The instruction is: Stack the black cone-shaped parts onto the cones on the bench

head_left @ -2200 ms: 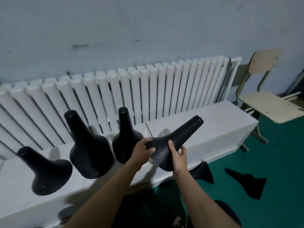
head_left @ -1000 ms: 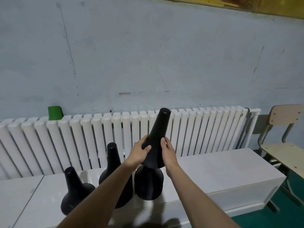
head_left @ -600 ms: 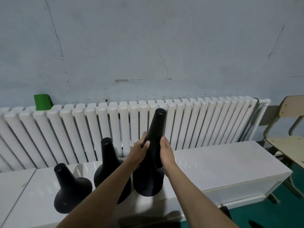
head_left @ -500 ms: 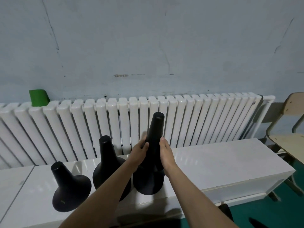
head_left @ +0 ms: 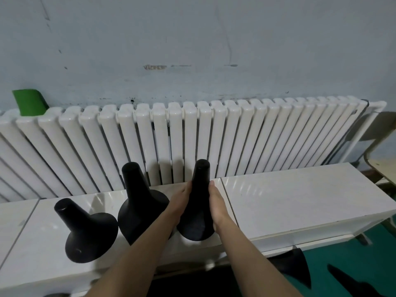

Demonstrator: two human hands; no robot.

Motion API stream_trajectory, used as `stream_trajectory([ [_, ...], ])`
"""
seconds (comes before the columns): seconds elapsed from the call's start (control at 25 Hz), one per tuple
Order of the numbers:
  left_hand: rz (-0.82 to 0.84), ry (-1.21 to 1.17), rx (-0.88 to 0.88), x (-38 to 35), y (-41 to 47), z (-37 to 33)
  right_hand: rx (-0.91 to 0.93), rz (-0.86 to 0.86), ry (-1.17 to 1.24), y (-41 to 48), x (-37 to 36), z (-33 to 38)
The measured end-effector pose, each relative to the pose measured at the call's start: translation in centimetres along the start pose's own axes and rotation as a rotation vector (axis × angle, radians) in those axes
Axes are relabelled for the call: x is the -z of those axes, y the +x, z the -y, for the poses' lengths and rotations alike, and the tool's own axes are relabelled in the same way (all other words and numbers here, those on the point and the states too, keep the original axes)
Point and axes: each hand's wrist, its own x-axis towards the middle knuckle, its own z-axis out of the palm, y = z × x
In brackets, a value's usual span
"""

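Observation:
Three black cone stacks stand on the white bench (head_left: 300,196). The right cone (head_left: 198,202) sits upright near the bench's front edge, and both hands hold it. My left hand (head_left: 179,202) grips its left flank and my right hand (head_left: 216,205) grips its right flank, fingers wrapped behind. The middle cone (head_left: 139,200) stands just left of my left hand. A shorter left cone (head_left: 85,230) leans toward the camera. Two more black cones lie on the green floor (head_left: 297,269) (head_left: 351,281).
A white radiator (head_left: 235,138) runs along the wall behind the bench. A green object (head_left: 29,101) rests on its left end. A wooden chair (head_left: 383,146) stands at the far right. The green floor (head_left: 368,249) lies below the bench's front edge.
The cone in my hands went from tilted in the air to upright over the right cone, then slid down onto it. My hands moved lower along its sides.

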Motion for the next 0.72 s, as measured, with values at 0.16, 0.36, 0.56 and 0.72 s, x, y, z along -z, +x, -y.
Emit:
stream_trajectory([
  [0.16,-0.009,-0.048,0.056,0.3,1.1,0.7,-0.009,0.01,-0.005,0.4,0.1,-0.3],
  [0.36,-0.049,-0.056,0.049,-0.7,0.7,1.2,0.001,0.017,-0.039,-0.8,0.3,0.3],
  [0.56,-0.093,-0.06,0.094,-1.5,-1.4,0.8,-0.031,0.009,0.001,-3.0,1.0,0.4],
  [0.72,-0.101,-0.045,0.142,-2.3,-4.2,-2.3,-0.065,-0.003,0.0,-7.2,2.1,3.0],
])
